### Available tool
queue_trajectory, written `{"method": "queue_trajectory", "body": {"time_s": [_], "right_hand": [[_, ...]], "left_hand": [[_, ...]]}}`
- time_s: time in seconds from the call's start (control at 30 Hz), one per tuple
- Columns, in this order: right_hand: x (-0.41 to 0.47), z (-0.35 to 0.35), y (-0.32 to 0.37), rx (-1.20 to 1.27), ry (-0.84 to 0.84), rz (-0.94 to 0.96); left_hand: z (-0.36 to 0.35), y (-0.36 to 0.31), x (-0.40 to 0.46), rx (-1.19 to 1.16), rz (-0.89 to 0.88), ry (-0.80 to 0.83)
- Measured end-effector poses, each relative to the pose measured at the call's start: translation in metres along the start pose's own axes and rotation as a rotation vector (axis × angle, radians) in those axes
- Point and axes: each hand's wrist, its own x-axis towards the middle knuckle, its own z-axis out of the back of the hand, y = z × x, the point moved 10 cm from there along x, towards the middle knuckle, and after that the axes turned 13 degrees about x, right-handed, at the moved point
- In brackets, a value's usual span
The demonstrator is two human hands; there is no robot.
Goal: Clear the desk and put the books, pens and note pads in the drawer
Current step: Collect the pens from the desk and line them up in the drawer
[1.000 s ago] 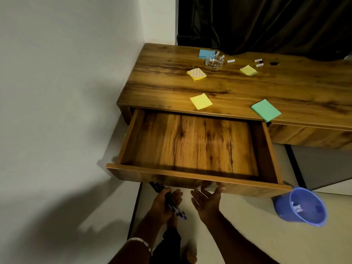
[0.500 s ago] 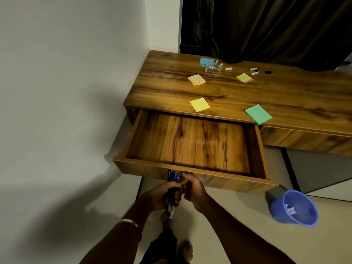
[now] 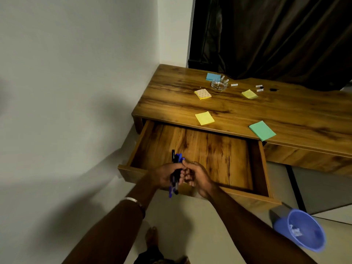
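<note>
**Pens poised over the open drawer**

The left hand (image 3: 165,176) has its grip wrapped around a bundle of pens (image 3: 175,169), held upright above the drawer (image 3: 209,149) front edge. The right hand (image 3: 196,176) pinches the bundle's top. Next, I'd guess, lower and release them inside. Note pads (image 3: 204,118) wait on the table (image 3: 285,115).

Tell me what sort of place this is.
Probably a room in a home or a hotel: a wooden desk set in a wall corner, a dark curtain behind it, and a blue bin on the floor.
</note>
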Motion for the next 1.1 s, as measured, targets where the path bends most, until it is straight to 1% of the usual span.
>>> {"method": "queue_trajectory", "body": {"time_s": [0.13,0.23,0.33,0.57,0.7,0.8,0.9,1.0,1.1], "right_hand": [[0.016,-0.009,0.025,0.021,0.036,0.034],[0.031,-0.013,0.038,-0.036,-0.008,0.051],[0.048,-0.018,0.046,-0.090,-0.035,0.070],[0.093,-0.035,0.042,-0.135,-0.095,0.030],[0.111,-0.043,0.039,-0.147,-0.114,0.028],[0.121,-0.046,0.038,-0.108,-0.125,0.024],[0.129,-0.048,0.032,-0.081,-0.143,-0.004],[0.135,-0.051,0.033,-0.071,-0.157,0.009],[0.142,-0.048,0.033,-0.121,-0.205,0.027]], "left_hand": [[0.030,-0.032,0.010,-0.038,-0.026,-0.132],[0.047,-0.052,0.008,-0.058,-0.052,-0.149],[0.069,-0.064,0.014,-0.011,-0.055,-0.178],[0.112,-0.072,0.035,0.105,0.021,-0.166],[0.132,-0.069,0.044,0.113,0.062,-0.146],[0.144,-0.070,0.047,0.099,0.073,-0.187],[0.154,-0.071,0.052,0.135,0.074,-0.229],[0.164,-0.069,0.053,0.126,0.094,-0.260],[0.174,-0.073,0.049,0.120,0.078,-0.305]]}}
